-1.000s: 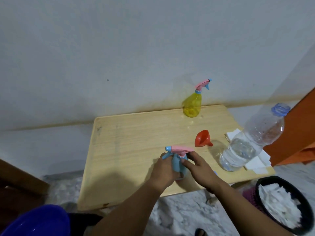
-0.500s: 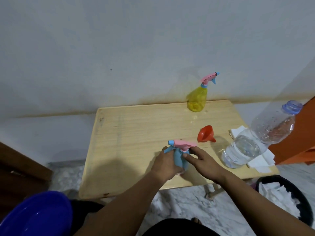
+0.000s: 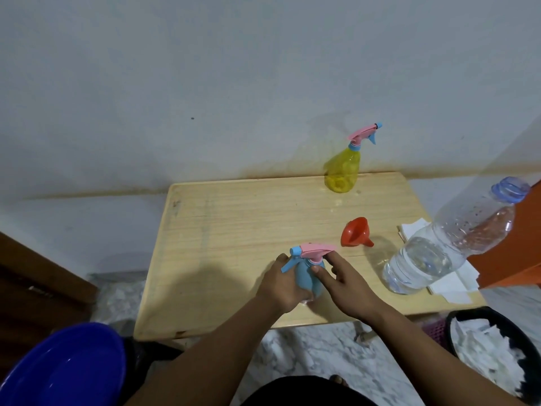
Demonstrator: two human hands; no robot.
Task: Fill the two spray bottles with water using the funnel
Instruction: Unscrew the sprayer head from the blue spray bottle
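Observation:
A blue spray bottle (image 3: 306, 276) with a pink head stands near the front edge of the wooden table (image 3: 234, 230). My left hand (image 3: 282, 284) is wrapped around its body. The thumb and fingers of my right hand (image 3: 342, 284) touch the pink collar at its neck. A red funnel (image 3: 354, 232) lies on its side to the right of the bottle. By the wall at the back of the table stands a yellow spray bottle (image 3: 344, 168) with its pink head on. A large clear water bottle (image 3: 445, 247) with a blue cap stands at the right, partly filled.
White paper napkins (image 3: 456, 284) lie under and behind the water bottle. A black bin (image 3: 494, 344) holding white paper sits on the floor at the right. A blue basin (image 3: 61, 373) is at lower left. An orange object (image 3: 524, 244) borders the table's right edge.
The camera has tilted and shifted slightly. My right hand's fingers have moved on the pink collar of the blue spray bottle; my left hand keeps its grip on the body.

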